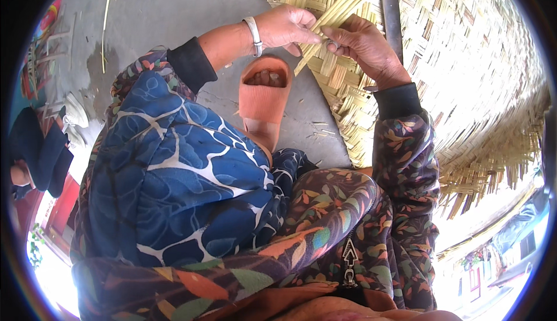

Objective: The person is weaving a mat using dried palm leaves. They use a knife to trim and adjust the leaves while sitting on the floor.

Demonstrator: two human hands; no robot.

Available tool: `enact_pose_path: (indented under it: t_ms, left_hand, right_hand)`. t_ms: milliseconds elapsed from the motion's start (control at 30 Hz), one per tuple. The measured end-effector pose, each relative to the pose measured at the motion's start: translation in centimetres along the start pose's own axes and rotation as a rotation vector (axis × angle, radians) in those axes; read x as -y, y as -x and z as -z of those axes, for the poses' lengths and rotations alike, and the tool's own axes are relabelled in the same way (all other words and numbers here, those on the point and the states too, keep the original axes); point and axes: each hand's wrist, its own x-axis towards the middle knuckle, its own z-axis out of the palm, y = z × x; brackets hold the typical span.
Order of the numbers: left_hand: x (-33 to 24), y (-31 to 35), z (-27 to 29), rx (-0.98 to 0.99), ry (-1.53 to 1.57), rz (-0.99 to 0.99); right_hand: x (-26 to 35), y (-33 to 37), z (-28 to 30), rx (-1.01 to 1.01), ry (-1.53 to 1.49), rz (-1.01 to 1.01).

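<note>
Several long, flat, pale yellow plant strips run diagonally between my two hands, over the corner of a woven mat. My left hand, with a silver bracelet at its wrist, pinches their left edge with thumb and fingers. From the other side, my right hand grips the same strips between thumb and curled fingers, close to the left fingertips. A ring-like metal piece shows at the right fingers. The lower ends of the strips hang past the hands towards the floor.
A dark, flat bar lies on the mat just beyond my right hand. My orange slipper rests on the grey floor below the hands. One long loose strip lies at left. Another person's dark-clothed legs are at far left.
</note>
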Motion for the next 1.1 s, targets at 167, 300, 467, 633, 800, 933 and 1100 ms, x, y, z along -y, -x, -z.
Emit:
enact_pose_path:
  t_ms: [167,300,467,633,800,933,1100]
  left_hand:
    - [1.0,-0.2,-0.8,-0.032,0.031,-0.026]
    - [1.4,0.2,0.0,-0.015,-0.072,-0.028]
    - [1.4,2.7,4.3,-0.340,-0.857,-0.292]
    - [0.9,3.4,14.2,-0.815,-0.651,-0.181]
    - [-1.9,1.0,15.3,-0.701,0.066,-0.487]
    - [-1.5,-3.1,12.4,-0.503,0.048,-0.528]
    - [-3.8,-5.1,11.7,-0.662,-0.106,-0.365]
  right_hand:
    - [-0.6,0.4,0.3,0.028,0.075,-0.056]
    - [-0.5,0.9,0.4,0.019,0.149,-0.086]
    - [2.7,3.9,0.5,0.243,0.586,-0.217]
    - [0.8,7.3,1.3,0.194,0.543,-0.311]
    - [-5.1,8.2,-3.5,0.306,1.377,0.117]
    - [-2.9,7.1,-4.7,0.046,1.118,0.270]
    - [0.3,7.0,-2.0,-0.165,0.954,0.197]
